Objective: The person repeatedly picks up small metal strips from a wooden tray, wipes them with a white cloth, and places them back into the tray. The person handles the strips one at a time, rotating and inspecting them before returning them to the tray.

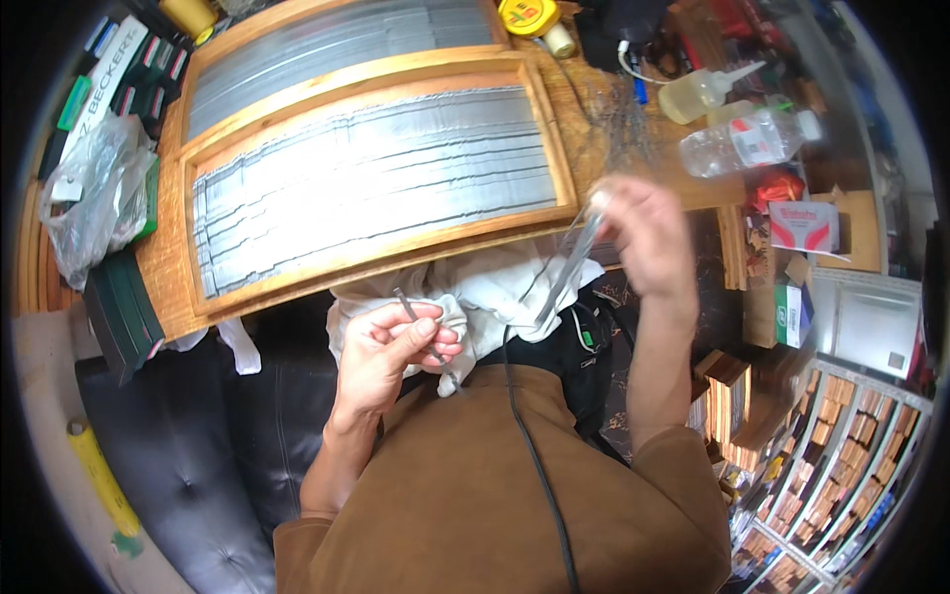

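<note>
My left hand [391,356] is closed in front of my chest, pinching a thin dark metal needle [405,303] that slants between thumb and fingers. Farther right and higher, my right hand [643,233] is smeared by motion. From its fingers hangs a bundle of long thin metal needles [569,275], also blurred. A white cloth [480,297] lies on my lap beneath both hands. Beyond them, a wooden-framed tray [371,226] holds packed rows of shiny, narrow metal pieces. Loose thin metal pieces [625,129] lie heaped on the table, just past my right hand.
A second framed tray [327,64] sits behind the first. At right are a clear plastic bottle [737,144], a nozzle bottle [693,96] and a yellow tape measure [529,15]. Dark boxes and a plastic bag [99,198] flank the left. A black cable [534,445] runs down my front.
</note>
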A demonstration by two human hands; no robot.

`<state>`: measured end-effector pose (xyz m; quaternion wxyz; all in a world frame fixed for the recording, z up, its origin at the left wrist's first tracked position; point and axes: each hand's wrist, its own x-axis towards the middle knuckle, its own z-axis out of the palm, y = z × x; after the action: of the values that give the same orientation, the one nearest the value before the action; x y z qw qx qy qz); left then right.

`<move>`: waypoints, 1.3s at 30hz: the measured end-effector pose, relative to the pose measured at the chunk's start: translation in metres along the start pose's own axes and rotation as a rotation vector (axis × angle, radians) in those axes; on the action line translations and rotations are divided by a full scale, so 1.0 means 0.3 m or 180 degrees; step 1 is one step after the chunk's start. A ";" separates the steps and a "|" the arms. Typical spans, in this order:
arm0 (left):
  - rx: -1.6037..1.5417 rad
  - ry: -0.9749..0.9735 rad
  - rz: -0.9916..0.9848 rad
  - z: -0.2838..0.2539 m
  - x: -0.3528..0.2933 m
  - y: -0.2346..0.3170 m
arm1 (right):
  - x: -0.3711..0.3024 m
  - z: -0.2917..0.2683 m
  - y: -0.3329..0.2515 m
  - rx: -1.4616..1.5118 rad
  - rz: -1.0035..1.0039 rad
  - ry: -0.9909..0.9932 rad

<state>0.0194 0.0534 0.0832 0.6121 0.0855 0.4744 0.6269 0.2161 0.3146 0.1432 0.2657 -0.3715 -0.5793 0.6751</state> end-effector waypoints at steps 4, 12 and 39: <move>0.0231 -0.0179 -0.0047 0.000 0.006 0.003 | 0.132 -0.224 -0.080 -0.0165 -0.0089 0.0876; 0.0784 -0.0285 -0.0348 0.056 0.011 0.051 | -0.086 0.144 0.016 -0.0278 0.0558 -0.0731; 0.0453 -0.0011 -0.0451 -0.010 0.104 0.042 | -0.402 0.346 0.330 -0.0693 -0.0514 -0.1523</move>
<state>0.0014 0.0809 0.0757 0.6480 0.0962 0.5215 0.5466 0.2095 0.1403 0.0751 0.1328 -0.1804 -0.7225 0.6541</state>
